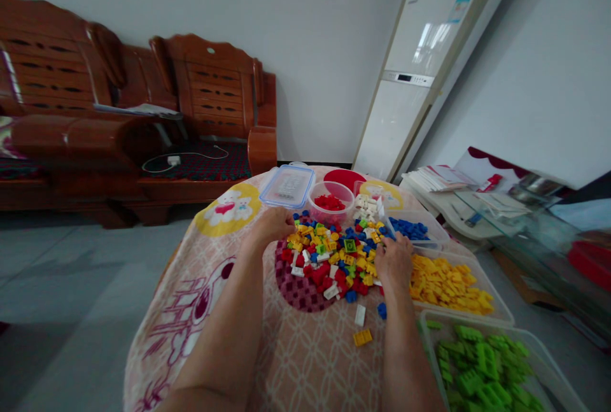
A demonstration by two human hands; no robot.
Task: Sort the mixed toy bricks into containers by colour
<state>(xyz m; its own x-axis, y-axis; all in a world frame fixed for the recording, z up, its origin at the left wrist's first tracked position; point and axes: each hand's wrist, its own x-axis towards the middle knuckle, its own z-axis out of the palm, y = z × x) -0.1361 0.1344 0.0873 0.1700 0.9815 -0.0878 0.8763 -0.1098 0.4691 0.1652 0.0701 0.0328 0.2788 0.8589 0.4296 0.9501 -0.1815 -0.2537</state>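
Note:
A mixed pile of toy building bricks (334, 256), in red, yellow, blue, white and green, lies on the round table. At the pile's left edge is my left hand (274, 224), its fingers curled down and together; what they hold, if anything, is hidden. My right hand (395, 262) is over the pile's right edge, fingers bent, with a blue brick showing at the fingertips. Near the right wrist lie a loose white brick (359, 315), a yellow brick (363, 337) and another blue brick (382, 311).
Around the pile stand a round tub of red bricks (312, 198), white bricks (367, 207), and bins of blue (443, 234), yellow (506, 316) and green bricks (556, 361). A clear lid (287, 185) lies at the back. Beyond are wooden seats (214, 100) and a glass-topped stand (539, 240).

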